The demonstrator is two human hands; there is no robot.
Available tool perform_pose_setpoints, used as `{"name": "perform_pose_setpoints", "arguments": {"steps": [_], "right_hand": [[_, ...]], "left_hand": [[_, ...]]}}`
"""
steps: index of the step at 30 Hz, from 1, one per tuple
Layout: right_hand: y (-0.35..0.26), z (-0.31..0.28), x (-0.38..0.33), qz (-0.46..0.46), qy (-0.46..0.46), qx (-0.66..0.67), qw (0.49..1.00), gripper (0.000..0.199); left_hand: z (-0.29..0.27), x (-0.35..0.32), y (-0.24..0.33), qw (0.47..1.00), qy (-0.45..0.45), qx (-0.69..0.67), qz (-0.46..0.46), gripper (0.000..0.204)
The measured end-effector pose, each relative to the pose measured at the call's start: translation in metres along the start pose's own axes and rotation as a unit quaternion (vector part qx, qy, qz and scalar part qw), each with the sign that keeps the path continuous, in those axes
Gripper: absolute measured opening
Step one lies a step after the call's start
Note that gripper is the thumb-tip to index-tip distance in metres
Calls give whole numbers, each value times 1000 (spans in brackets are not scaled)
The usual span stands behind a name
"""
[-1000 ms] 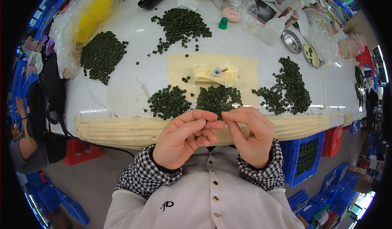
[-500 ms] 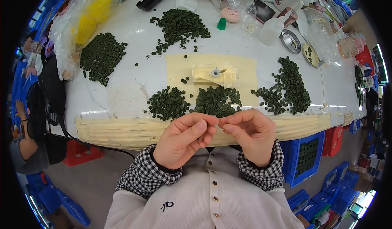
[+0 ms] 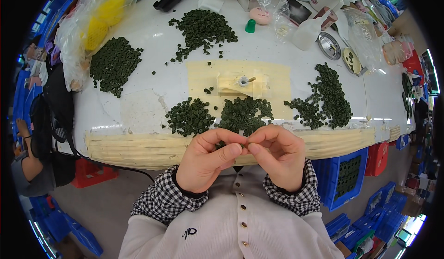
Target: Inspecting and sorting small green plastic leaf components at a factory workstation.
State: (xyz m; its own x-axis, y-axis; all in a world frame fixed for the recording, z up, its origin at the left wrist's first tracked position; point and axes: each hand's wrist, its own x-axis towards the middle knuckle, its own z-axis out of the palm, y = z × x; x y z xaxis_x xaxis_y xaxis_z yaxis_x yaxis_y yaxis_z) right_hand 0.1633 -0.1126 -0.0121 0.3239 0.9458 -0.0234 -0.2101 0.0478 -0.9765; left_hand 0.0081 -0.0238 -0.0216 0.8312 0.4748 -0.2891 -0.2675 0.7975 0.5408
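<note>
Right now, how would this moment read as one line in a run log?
left hand: pinching small green ring | right hand: fingertips meeting left's | position: at table edge | nearest: green ring pile | beyond: cream fixture

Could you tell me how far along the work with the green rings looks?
Done: cannot tell; no finished pile stands out. In hand: left hand and right hand pinch something small between fingertips, over the table edge. Left: five ring heaps lie around the jig.

Five heaps of dark green rings [image 3: 241, 115] lie on one white table [image 3: 152, 81], with two hands [image 3: 206, 159] below.
</note>
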Motion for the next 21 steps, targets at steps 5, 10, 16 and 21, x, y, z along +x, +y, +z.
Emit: {"name": "perform_pose_setpoints", "arguments": {"steps": [5, 10, 16, 21], "right_hand": [[-2, 3, 0, -37, 17, -49, 998, 11], [-7, 4, 1, -94, 29, -149, 984, 10], [-10, 5, 1, -157, 43, -236, 958, 13], [-12, 9, 0, -196, 59, -286, 936, 15]], "left_hand": [[2, 1, -3, 1000, 23, 13, 12, 11], [3, 1, -5, 999, 32, 30, 23, 9], [4, 1, -7, 997, 53, 40, 33, 9], [8, 1, -7, 994, 69, 65, 51, 9]]}}
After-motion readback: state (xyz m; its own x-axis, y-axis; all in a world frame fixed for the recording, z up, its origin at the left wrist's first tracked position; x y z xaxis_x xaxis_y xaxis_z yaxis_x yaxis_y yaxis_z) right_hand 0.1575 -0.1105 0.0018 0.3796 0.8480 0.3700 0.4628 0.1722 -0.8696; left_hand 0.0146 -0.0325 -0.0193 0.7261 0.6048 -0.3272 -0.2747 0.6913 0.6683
